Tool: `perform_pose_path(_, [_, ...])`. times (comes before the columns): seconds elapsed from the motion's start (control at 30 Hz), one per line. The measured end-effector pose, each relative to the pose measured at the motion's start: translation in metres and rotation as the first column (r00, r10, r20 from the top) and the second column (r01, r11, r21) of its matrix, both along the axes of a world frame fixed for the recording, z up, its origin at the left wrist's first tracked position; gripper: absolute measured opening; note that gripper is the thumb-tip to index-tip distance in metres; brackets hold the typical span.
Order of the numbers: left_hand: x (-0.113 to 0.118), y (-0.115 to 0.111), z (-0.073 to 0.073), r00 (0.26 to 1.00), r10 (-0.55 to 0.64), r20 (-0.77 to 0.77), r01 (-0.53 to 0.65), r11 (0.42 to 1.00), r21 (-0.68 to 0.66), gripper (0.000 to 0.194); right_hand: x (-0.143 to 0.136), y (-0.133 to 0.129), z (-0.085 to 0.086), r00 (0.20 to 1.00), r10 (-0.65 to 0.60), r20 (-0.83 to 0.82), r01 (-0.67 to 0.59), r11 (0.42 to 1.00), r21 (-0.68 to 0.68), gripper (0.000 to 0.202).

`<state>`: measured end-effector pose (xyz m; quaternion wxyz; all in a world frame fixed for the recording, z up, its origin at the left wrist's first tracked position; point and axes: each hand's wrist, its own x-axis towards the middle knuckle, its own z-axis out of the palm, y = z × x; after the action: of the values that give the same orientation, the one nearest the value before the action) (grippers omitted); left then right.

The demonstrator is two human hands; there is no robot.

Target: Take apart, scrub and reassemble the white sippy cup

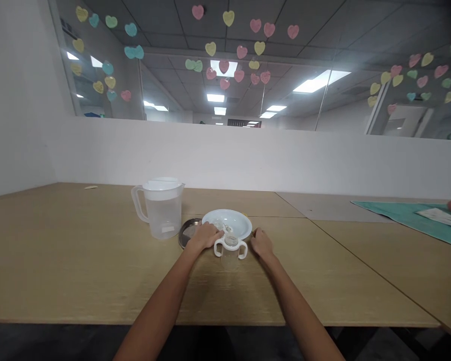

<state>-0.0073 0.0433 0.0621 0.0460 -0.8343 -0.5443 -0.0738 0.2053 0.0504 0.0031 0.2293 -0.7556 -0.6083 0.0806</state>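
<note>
A white bowl sits on the table with a clear piece and small white parts in it. Directly in front of it stands a clear bottle with a white two-handled collar. My left hand is closed at the bowl's left front edge, close to the bottle's left handle; what its fingers hold is too small to make out. At the bowl's right side, my right hand is curled shut, its fingertips by the rim. Something small and dark shows at those fingertips, its kind unclear.
A round metal dish lies partly behind my left hand. Left of it stands a lidded clear pitcher. A green cloth with a white item lies at far right. Behind the table rises a white wall with windows above.
</note>
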Motion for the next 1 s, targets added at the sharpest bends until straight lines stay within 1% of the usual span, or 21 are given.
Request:
perform_pose_path(0.1, [0.0, 0.001, -0.002, 1.0, -0.007, 0.023, 0.007, 1.0, 0.003, 0.059, 0.0, 0.0, 0.0, 1.0, 0.002, 0.007, -0.002, 1.0, -0.002, 0.02])
perform_pose_path(0.23, [0.0, 0.002, -0.004, 0.998, 0.0, 0.06, 0.0, 1.0, -0.003, 0.06, 0.0, -0.001, 0.001, 1.0, 0.008, 0.018, -0.008, 1.0, 0.001, 0.021])
perform_pose_path(0.4, [-0.002, 0.003, -0.004, 0.998, -0.054, 0.019, 0.054, 0.998, -0.021, 0.059, 0.0, -0.002, 0.002, 1.0, 0.013, 0.018, -0.013, 1.0, 0.01, 0.021])
perform_pose_path(0.57, [-0.003, 0.006, -0.005, 0.997, -0.071, 0.011, 0.071, 0.997, -0.019, 0.058, 0.0, -0.002, 0.001, 1.0, 0.012, 0.017, -0.013, 1.0, 0.023, 0.022])
perform_pose_path(0.7, [-0.004, 0.008, -0.009, 0.997, -0.082, 0.011, 0.082, 0.997, 0.003, 0.064, 0.0, -0.001, 0.001, 1.0, 0.011, 0.016, -0.011, 1.0, 0.026, 0.022])
perform_pose_path(0.8, [-0.003, 0.007, -0.012, 0.997, -0.064, 0.043, 0.062, 0.997, 0.045, 0.067, 0.0, -0.001, 0.0, 1.0, 0.007, 0.014, -0.007, 1.0, 0.026, 0.021])
perform_pose_path(0.9, [-0.001, 0.005, -0.011, 0.997, -0.018, 0.079, 0.01, 0.995, 0.101, 0.059, 0.0, 0.0, 0.0, 1.0, 0.005, 0.011, -0.005, 1.0, 0.025, 0.02])
perform_pose_path(1.0, [0.002, 0.003, -0.007, 0.992, 0.025, 0.121, -0.043, 0.988, 0.146, 0.049, 0.0, 0.0, 0.0, 1.0, 0.006, 0.01, -0.006, 1.0, 0.024, 0.019])
